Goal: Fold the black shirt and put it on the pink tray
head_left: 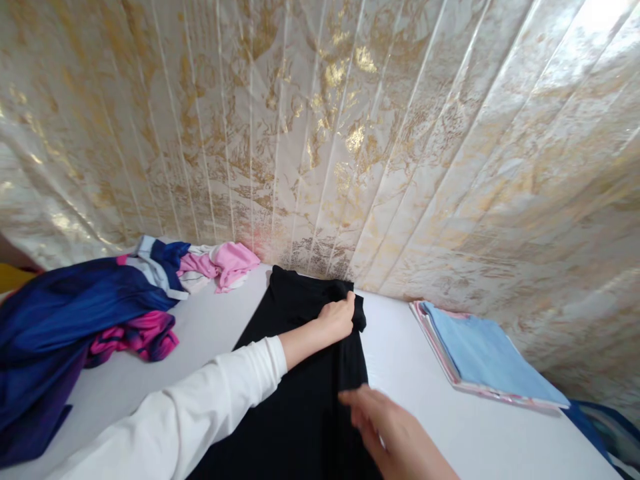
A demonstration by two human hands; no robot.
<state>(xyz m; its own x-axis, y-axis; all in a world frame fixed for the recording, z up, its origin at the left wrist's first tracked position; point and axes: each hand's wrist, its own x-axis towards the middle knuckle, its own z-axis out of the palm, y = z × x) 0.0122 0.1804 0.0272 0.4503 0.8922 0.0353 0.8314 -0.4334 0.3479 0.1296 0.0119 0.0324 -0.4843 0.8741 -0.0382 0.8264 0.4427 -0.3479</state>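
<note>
A long black garment point(300, 380) lies spread down the middle of the white surface, its far end bunched and folded over at the right corner. My left hand point(337, 319) reaches across it with fingers closed on that bunched fabric; the fingertips are partly hidden. Nearer to me, my right hand point(385, 427) hovers by the garment's right edge, slightly blurred. Its index finger points left over the black cloth and the fingers stand apart, with nothing visible between them.
On the left lies a loose heap of clothes: a dark blue garment point(55, 307), a pink and navy piece point(135, 337) and a pink one point(235, 262). A folded stack with light blue cloth on top point(490, 353) sits right. A gold-patterned curtain point(320, 133) hangs behind the white surface point(420, 373).
</note>
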